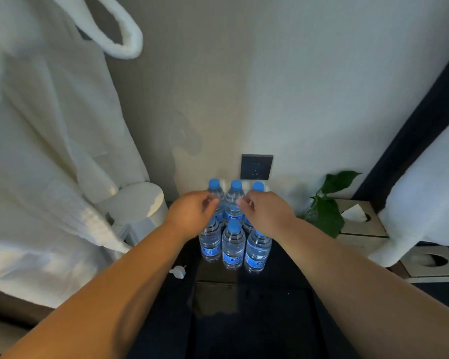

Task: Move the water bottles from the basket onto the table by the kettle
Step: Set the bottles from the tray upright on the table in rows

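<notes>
Six water bottles (233,244) upright on dark table (244,307), two rows of three, packed close, just right of white kettle (140,206). Left hand (192,216) over far-left bottle, fingers curled beside its shoulder. Right hand (266,213) over far-right bottle, fingers curled likewise. Fingertips blurred: cannot tell whether either holds anything. Caps of near-left and near-right bottles hidden under the hands. Behind far row, black wall socket (256,167). To the right, green plant (327,211) and tissue box (360,218). To the left, white bathrobe (49,151) hanging against kettle. White plug (178,271) lying near-left of bottles.
</notes>
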`<state>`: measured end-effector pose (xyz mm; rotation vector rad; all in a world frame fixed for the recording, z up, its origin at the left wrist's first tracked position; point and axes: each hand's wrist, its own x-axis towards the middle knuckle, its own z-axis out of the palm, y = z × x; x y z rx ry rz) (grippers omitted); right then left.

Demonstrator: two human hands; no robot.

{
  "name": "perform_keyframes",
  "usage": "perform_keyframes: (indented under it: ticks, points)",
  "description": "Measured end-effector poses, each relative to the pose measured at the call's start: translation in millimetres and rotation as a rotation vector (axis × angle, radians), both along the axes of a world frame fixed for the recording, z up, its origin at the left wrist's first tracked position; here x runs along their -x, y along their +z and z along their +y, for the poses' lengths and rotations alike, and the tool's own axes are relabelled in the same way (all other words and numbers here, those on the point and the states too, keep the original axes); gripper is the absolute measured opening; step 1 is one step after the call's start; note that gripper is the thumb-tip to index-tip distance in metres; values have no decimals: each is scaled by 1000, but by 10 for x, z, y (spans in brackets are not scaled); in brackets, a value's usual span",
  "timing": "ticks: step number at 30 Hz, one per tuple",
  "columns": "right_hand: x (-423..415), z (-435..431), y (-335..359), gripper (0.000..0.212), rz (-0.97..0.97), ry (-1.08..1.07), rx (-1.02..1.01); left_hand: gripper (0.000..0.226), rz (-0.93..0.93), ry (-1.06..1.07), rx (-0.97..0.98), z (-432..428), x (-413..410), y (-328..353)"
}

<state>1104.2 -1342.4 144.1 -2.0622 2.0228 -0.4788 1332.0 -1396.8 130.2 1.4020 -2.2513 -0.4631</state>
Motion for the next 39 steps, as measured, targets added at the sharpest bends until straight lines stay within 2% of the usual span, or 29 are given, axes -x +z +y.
perform_keyframes:
  ticks: [3,7,10,14,17,25,27,30,39]
  points:
    - [-107,42,-6,50,57,69,-68,23,-25,-94,-56,104,-130,-8]
    - [-200,97,-84,50,150,98,-61,41,-154,-149,-85,138,-153,-34]
    - [-264,141,-114,47,240,128,-44,44,-225,-116,-95,162,-156,-53]
    - [-340,125,-106,34,187,104,-67,27,-239,-91,-126,150,-96,18]
    - [-397,91,-77,35,191,83,-64,20,-257,-84,-143,104,-59,86]
    - [-400,-3,-8,31,171,37,-125,21,-271,-12,-143,20,-13,84]
    - [-397,-24,-9,31,179,42,-143,18,-259,-54,-164,-15,-20,88]
    - [-422,-60,-36,29,188,31,-158,25,-265,-132,-201,-74,-45,122]
    - [-455,-110,-32,30,188,-22,-182,32,-381,-212,-278,-180,-61,260]
